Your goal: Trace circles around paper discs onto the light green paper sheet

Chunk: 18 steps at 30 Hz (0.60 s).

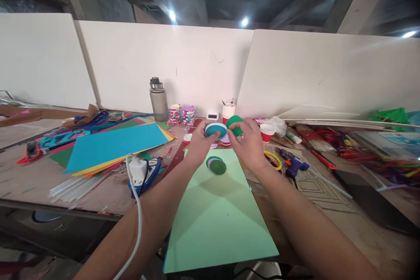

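Note:
My left hand (pixel 198 141) is closed on a round white-rimmed piece with a blue face (pixel 215 130), its thumb on the front edge; whether this is a cup end or a lid I cannot tell. Just to the right, a green paper disc (pixel 235 125) is pinched between the thumb and fingers of my right hand (pixel 250 142). The two pieces are side by side, close together above the far end of a light green sheet (pixel 223 210). On that sheet, several paper discs (pixel 218 167), green and lilac, lie overlapping. Red and white cup parts (pixel 225 141) show partly behind my hands.
Coloured sheets (pixel 114 146), clear glue sticks (pixel 78 188) and a white plug on a blue power strip (pixel 144 175) with a cable lie left. A bottle (pixel 159 101) and decorated cups (pixel 175 115) stand behind. Right are a red cup (pixel 267 133), yellow tape (pixel 273 161) and a glue gun (pixel 293 164).

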Each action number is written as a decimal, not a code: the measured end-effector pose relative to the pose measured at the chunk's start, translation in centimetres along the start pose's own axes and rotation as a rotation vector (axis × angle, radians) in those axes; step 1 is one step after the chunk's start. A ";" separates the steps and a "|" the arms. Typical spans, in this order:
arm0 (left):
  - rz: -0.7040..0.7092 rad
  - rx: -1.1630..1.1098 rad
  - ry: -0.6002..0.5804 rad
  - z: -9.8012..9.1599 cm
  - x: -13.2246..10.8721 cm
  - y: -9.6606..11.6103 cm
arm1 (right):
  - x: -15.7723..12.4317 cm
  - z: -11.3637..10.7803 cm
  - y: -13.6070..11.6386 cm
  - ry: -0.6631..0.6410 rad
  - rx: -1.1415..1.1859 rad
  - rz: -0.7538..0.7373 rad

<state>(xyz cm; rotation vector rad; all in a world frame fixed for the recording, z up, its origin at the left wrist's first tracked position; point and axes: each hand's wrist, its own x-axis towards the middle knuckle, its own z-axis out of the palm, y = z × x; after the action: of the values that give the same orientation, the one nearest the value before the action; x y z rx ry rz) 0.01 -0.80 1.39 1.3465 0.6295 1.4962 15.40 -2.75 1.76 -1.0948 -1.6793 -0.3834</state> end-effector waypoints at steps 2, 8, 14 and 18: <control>0.021 -0.022 -0.010 0.0 0.0 -0.2 | -0.2 0.0 -0.2 0.023 -0.068 -0.056; 0.005 -0.031 0.027 0.0 0.0 -0.5 | -0.3 -0.2 -0.7 0.074 -0.150 -0.128; -0.024 -0.009 0.065 0.3 -0.2 -0.6 | -0.3 -0.2 -0.9 0.106 -0.227 -0.134; -0.007 0.027 0.082 0.5 -0.4 -0.3 | -0.3 -0.1 -1.0 0.142 -0.253 -0.164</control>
<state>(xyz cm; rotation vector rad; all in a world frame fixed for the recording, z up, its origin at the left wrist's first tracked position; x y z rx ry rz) 0.54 -1.14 1.08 1.3071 0.7077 1.5481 14.67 -3.52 1.77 -1.0856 -1.6287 -0.7785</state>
